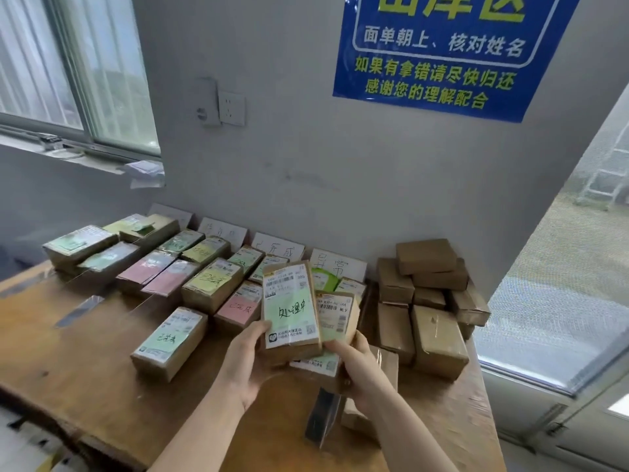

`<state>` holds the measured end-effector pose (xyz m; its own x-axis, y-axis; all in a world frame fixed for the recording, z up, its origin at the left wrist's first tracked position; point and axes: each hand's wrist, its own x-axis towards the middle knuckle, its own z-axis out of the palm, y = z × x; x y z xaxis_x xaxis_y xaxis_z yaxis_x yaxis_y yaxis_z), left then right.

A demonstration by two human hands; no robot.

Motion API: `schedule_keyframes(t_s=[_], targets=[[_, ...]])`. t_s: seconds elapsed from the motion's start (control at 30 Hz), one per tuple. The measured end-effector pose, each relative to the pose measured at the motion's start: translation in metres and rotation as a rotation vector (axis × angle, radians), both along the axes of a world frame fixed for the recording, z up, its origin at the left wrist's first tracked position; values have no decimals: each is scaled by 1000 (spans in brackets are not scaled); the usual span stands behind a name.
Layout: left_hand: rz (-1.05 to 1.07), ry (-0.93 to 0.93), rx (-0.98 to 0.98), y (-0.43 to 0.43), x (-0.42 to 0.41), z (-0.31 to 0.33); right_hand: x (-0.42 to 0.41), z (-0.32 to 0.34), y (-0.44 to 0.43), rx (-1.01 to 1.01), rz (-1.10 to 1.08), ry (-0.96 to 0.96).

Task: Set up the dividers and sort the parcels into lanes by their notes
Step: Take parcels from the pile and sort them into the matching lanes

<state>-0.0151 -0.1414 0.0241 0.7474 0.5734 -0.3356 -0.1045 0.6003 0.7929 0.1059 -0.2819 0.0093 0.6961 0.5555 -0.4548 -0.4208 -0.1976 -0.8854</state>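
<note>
Left hand (247, 362) gripping brown parcel (289, 287), green note (291, 312), right hand (360, 369) gripping second parcel (337, 315)

Illegible far divider cards (223, 232); poster (439, 56) top off-frame.

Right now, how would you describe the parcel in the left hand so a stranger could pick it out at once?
Below the blue wall sign, above the wooden table, the left hand holds up a brown parcel. Unlike the second parcel partly hidden behind it in the right hand, its pale green note shows large dark handwriting in full.
</note>
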Motion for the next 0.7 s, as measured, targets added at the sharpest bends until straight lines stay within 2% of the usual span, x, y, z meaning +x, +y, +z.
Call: schedule_keyframes(t_s=[0.1, 0.23, 0.4, 0.7], targets=[[67, 27, 21, 21, -2, -5, 0, -10, 18, -60, -50, -95], [119, 71, 96, 57, 0, -10, 3, -20, 50, -91, -130, -122], [141, 151, 79, 114, 9, -25, 13, -49, 93, -115, -198, -6], [-33, 187, 66, 196, 40, -47, 28, -99, 148, -281, -327, 108]])
